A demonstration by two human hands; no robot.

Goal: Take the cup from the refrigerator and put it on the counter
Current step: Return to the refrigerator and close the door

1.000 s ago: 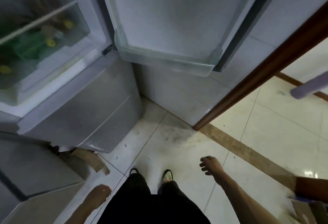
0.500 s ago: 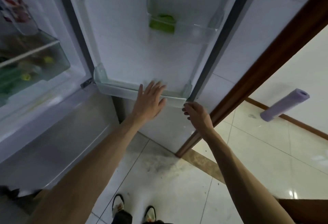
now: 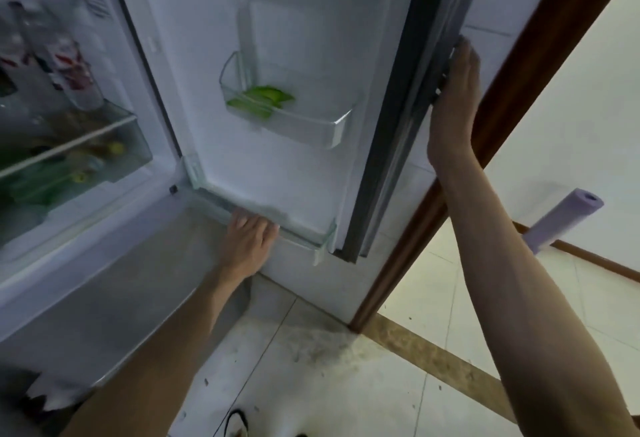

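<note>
The refrigerator door stands wide open in front of me. My left hand lies on the rim of the door's lowest clear shelf, fingers curled over it. My right hand is higher up, with its fingers wrapped around the door's dark outer edge. Inside the refrigerator at far left, a clear cup with red and white print stands on a glass shelf, blurred, well away from both hands.
A middle door shelf holds something green. Below the glass shelf is a crisper drawer with green and yellow items. A brown door frame runs right of the door, and a purple roll sticks out over the tiled floor.
My right hand has risen from near the lower shelf to the door's outer edge. My left hand has settled onto the lowest shelf's rim. The view has tilted upward.
</note>
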